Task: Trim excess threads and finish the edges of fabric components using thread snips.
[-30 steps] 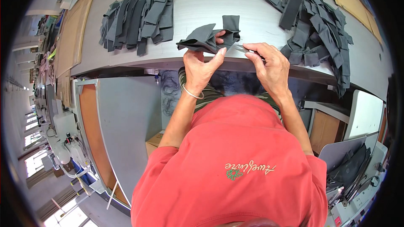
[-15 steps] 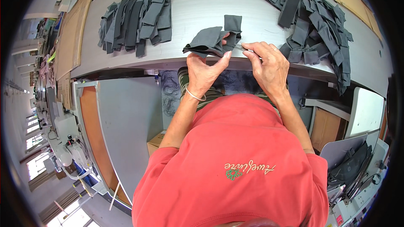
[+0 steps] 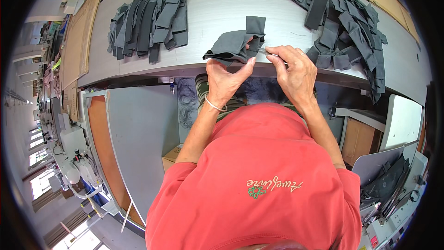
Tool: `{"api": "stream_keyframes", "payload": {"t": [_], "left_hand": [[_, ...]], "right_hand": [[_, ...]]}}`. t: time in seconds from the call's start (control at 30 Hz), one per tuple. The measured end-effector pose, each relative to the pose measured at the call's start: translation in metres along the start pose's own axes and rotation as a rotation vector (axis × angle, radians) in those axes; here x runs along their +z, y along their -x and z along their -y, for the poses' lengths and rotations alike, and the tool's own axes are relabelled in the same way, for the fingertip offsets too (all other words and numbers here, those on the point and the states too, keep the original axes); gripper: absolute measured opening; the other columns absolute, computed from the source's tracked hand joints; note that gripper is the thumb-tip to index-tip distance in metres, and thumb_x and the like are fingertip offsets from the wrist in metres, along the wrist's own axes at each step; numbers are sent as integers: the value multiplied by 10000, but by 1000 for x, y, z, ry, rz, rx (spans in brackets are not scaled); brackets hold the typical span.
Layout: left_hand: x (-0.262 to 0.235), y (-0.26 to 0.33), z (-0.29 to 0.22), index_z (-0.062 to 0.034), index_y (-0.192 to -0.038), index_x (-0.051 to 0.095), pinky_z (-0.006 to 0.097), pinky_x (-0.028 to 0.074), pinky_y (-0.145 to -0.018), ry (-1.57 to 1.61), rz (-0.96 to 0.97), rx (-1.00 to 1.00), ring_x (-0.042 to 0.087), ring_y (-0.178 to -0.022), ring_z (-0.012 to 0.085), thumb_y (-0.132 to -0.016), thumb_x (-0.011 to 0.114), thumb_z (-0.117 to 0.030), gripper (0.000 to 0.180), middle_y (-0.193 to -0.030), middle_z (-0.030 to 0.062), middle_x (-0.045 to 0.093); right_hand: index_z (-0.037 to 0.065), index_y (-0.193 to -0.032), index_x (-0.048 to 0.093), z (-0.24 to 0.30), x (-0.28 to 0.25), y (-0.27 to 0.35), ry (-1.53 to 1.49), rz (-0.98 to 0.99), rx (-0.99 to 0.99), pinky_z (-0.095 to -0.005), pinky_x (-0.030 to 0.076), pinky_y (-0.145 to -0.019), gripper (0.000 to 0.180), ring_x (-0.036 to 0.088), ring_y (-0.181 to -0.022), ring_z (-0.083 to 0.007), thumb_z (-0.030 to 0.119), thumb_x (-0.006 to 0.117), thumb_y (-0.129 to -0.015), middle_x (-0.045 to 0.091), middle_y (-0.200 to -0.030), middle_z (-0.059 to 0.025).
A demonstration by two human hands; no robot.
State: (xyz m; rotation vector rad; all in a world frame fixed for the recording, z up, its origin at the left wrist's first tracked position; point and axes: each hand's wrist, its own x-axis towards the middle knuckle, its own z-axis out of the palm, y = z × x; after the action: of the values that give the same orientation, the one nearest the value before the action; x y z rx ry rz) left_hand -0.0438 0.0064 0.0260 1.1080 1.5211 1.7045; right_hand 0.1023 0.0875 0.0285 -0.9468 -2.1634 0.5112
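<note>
My left hand (image 3: 225, 79) grips a folded dark grey fabric piece (image 3: 232, 45) at the near edge of the grey table (image 3: 222, 0), thumb raised beside it. A narrow strip of the same fabric (image 3: 255, 24) sticks up from it. My right hand (image 3: 294, 71) is just right of the piece. Its fingers pinch a small silvery metal tool (image 3: 265, 52) whose tip touches the fabric.
A neat stack of grey fabric pieces (image 3: 148, 21) lies on the table to the left. A looser pile of similar pieces (image 3: 344, 25) lies to the right. Brown cardboard sheets (image 3: 76, 41) border the table's left. A grey panel (image 3: 138, 143) and machines stand below left.
The fabric piece has shifted slightly to the right in my left hand and its fold has been regripped. My right hand has stayed at the fabric's right edge.
</note>
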Motion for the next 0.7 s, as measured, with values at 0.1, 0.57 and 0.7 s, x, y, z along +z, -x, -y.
{"api": "stream_keyframes", "payload": {"t": [0.1,0.57,0.7], "left_hand": [[0,0,0,44,-1136,574,285,474,-888,-7,10,0,593,-961,152,-722,712,69,437,-1122,138,636],[2,4,-5,19,-1100,603,249,487,-830,-102,-8,-36,598,-936,112,-717,722,51,402,-1084,97,657],[0,3,1,24,-1096,602,252,486,-837,-30,-18,1,598,-939,115,-713,725,55,403,-1085,100,656]], "right_hand": [[139,-861,695,-1,0,1,35,-6,-26,-330,460,-608,92,574,-663,-213,191,691,-786,629,-729,-10],[142,-847,685,0,-1,1,117,-2,-64,-334,456,-607,75,567,-664,-211,177,689,-780,613,-722,-3],[142,-843,686,0,-1,-1,101,5,-98,-336,453,-604,68,563,-657,-211,172,686,-782,614,-721,-1]]}}
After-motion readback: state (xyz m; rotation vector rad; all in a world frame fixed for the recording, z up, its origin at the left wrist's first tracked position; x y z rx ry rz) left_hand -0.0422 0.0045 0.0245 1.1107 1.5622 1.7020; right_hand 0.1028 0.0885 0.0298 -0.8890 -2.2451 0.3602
